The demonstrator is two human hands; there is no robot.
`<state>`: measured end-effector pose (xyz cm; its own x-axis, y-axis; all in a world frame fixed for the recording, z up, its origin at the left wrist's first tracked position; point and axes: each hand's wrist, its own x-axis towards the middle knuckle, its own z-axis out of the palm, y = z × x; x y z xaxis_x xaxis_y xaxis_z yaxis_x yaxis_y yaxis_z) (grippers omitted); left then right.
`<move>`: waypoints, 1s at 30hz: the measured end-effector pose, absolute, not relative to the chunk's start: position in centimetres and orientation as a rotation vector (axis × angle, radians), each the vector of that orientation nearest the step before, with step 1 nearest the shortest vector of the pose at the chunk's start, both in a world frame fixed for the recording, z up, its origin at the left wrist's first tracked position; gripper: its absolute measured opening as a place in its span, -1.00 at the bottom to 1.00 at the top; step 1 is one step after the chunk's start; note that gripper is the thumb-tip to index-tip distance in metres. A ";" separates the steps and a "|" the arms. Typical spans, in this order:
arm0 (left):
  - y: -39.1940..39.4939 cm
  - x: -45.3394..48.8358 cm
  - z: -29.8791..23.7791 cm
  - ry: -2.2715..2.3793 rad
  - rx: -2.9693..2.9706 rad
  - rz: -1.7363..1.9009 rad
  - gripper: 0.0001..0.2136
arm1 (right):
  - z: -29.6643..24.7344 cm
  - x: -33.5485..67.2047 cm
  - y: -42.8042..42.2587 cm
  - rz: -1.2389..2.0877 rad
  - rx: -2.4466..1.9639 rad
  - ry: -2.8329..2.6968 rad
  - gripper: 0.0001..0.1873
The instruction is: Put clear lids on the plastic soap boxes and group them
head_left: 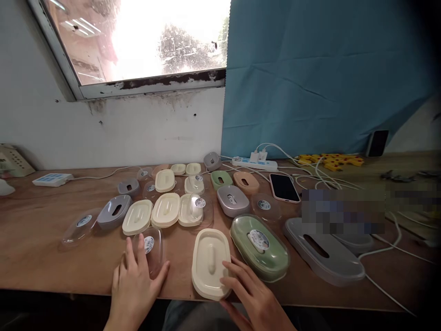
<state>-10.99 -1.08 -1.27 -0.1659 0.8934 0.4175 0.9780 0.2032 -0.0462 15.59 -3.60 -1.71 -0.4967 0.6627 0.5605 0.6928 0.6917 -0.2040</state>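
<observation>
My left hand (pixel 136 278) has its fingers spread at the left and near side of a clear plastic lid (pixel 156 243) with a round white label; I cannot tell how firmly it touches. To the right, a cream oval box with a handled inner lid (pixel 211 257) lies at the table's near edge. My right hand (pixel 250 289) grips its lower right corner, fingertips on top and thumb at the near side. Close beside that hand sits a green box under a clear lid (pixel 260 246). Behind my left hand are more cream boxes (pixel 138 216).
Grey slotted covers (pixel 114 210) and another clear lid (pixel 81 225) lie at left. A large grey slotted cover (pixel 324 253), a phone (pixel 284 187), a power strip (pixel 255 163) and loose white cables are at right. The wooden table (pixel 44 262) ends just before me.
</observation>
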 end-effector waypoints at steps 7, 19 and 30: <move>-1.4 -11.7 -1.2 -2.189 -1.850 -0.401 -0.30 | -1.5 15.7 -3.7 0.046 -0.971 -2.239 -0.69; 6.1 -8.7 3.5 -1.803 -2.209 -0.022 -0.71 | -1.5 15.8 -3.8 0.208 -1.058 -2.166 -0.67; 4.2 -6.7 6.2 -1.658 -2.117 -0.186 -0.83 | -1.7 16.2 -3.3 0.219 -1.014 -2.209 -0.79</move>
